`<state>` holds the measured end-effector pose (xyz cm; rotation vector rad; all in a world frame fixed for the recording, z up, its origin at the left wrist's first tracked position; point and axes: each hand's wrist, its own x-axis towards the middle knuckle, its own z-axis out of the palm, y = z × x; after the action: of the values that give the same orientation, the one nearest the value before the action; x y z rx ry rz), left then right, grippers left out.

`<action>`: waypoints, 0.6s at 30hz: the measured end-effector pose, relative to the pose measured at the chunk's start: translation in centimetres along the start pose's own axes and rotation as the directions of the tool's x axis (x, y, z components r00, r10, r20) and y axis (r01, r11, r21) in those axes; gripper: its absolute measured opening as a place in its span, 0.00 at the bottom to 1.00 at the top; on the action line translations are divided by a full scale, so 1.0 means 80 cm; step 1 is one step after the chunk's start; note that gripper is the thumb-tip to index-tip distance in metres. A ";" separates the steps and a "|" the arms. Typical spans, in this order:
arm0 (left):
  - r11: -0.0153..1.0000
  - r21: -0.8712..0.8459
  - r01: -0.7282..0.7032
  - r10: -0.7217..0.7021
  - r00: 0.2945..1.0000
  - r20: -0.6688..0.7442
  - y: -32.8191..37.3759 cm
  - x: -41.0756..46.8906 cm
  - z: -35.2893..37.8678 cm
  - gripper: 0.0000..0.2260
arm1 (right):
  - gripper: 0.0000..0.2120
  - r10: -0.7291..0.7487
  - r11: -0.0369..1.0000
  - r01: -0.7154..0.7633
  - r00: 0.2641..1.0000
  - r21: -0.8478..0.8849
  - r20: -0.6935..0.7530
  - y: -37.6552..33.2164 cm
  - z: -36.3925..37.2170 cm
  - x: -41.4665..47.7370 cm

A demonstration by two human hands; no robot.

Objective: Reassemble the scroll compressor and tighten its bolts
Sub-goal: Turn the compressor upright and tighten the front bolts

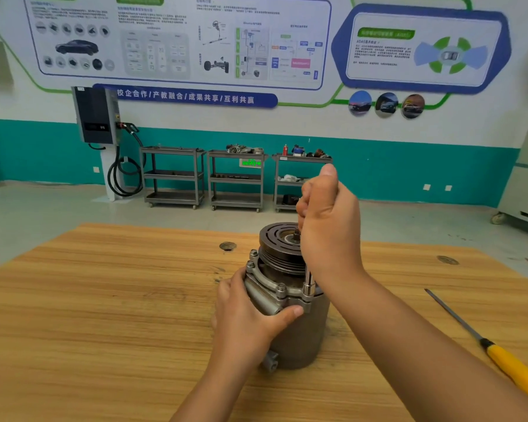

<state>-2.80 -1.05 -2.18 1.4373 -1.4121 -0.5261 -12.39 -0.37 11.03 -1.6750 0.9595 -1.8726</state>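
From the head view, the scroll compressor [302, 336] stands upright on the wooden bench [104, 315], near the middle and a little towards its far edge, with its dark grooved pulley [276, 240] facing up. The left hand [247, 318] grips the grey housing from the near left side, its fingers [233, 281] curled round the body and the thumb [290, 312] pressed against the flange. The right hand [329, 229] is above the compressor's right side, its fingers [305, 205] clenched round the handle of a socket driver [308, 283], thumb pointing up. The driver's chrome shaft runs straight down from the fist, and its socket sits on the flange at the near right rim. Three bolts [281, 288] show on the flange's left and near edge, heads up. A yellow-handled screwdriver [512, 363] lies on the bench to the right, well apart from the compressor, tip pointing far-left. Beyond the bench, three grey carts [173, 178] stand along the teal wall, with a charging unit [96, 114] mounted to their left
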 end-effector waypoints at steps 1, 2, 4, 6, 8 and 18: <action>1.000 0.019 0.017 -0.017 0.999 -0.028 0.003 -0.004 0.003 0.52 | 0.22 0.027 0.999 -0.027 1.000 0.019 0.009 0.000 -0.003 0.002; 0.999 0.040 0.035 -0.032 0.997 -0.064 0.006 -0.009 0.006 0.51 | 0.22 0.071 0.995 -0.073 0.997 0.068 0.028 -0.002 -0.009 0.004; 0.996 0.056 0.064 -0.055 0.987 -0.150 0.012 -0.020 0.016 0.51 | 0.22 0.132 0.955 -0.139 0.990 0.264 0.044 -0.010 -0.030 0.015; 0.994 0.057 0.091 -0.077 0.972 -0.220 0.021 -0.030 0.026 0.51 | 0.23 0.108 0.851 -0.101 0.994 0.515 0.017 -0.024 -0.056 0.031; 0.990 0.069 0.119 -0.098 0.961 -0.258 0.031 -0.040 0.036 0.51 | 0.24 0.074 0.739 -0.066 0.997 0.670 0.017 -0.037 -0.076 0.045; 0.992 0.017 0.122 -0.117 0.975 -0.189 0.056 -0.097 0.049 0.48 | 0.27 0.145 0.766 -0.262 0.960 0.587 0.239 -0.011 -0.058 0.032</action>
<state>-9.99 5.54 -2.45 1.5590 -1.1939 -0.4351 -17.25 -0.69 13.28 -1.2472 0.3639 -1.6084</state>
